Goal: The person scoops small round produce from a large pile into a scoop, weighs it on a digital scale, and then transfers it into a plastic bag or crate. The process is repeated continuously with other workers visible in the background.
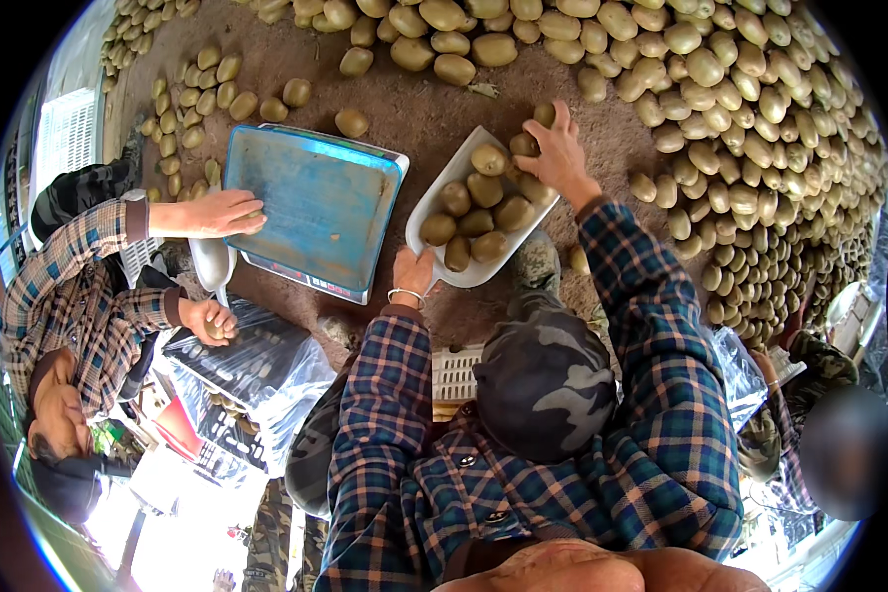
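My left hand is closed on the near left end of a white plastic scoop, which is filled with brown kiwifruit. At the scoop's far right rim, my right hand has its thumb and fingers around kiwifruit; one kiwifruit shows between the fingertips. Left of the scoop stands a digital scale with a blue tray on top. A co-worker's hand reaches over the tray's left edge with a small fruit under the fingers.
A large heap of kiwifruit spreads along the right and far side. Loose kiwifruit lie on the brown ground behind the scale. At the left, a co-worker's other hand holds a kiwifruit near another white scoop and a plastic-lined crate. Another person sits at the right.
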`<state>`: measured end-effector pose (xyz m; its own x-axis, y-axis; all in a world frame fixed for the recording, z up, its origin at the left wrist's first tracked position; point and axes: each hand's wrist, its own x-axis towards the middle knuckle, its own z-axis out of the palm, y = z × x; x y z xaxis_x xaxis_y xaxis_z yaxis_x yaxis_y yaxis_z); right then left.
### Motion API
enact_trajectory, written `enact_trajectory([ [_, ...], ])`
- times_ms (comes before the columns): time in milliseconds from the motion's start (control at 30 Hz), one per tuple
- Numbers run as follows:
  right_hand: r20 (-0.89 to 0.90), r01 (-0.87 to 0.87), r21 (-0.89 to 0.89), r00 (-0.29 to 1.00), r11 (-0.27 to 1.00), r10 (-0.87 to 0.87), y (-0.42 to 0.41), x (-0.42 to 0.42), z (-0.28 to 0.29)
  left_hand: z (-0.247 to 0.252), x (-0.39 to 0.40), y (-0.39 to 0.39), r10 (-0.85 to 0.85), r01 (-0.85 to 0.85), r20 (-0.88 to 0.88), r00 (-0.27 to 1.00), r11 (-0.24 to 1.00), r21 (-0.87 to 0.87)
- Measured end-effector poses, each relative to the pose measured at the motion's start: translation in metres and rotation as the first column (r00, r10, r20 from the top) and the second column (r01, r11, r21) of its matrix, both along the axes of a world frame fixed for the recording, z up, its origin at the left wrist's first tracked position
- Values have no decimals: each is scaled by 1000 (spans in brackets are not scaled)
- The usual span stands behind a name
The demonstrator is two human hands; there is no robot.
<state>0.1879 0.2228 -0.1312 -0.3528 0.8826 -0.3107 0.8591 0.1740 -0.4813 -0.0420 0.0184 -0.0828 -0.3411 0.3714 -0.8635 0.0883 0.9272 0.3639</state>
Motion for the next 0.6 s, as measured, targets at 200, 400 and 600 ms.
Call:
enact_trajectory([
  [200, 19, 199, -91, 980, 976, -198, -6, -10, 4, -7, 6, -6, -16, 23, -177, 984, 999, 42],
  [400, -217, 115, 62, 971, 991, -99, -4, 9, -20, -21, 4, -10, -89, 107, -223, 971, 992, 67],
  [600, -41, 33, -38, 999, 999, -35, -26, -4, 2, -8, 2, -7, -106, 111, -212, 971, 994, 13],
])
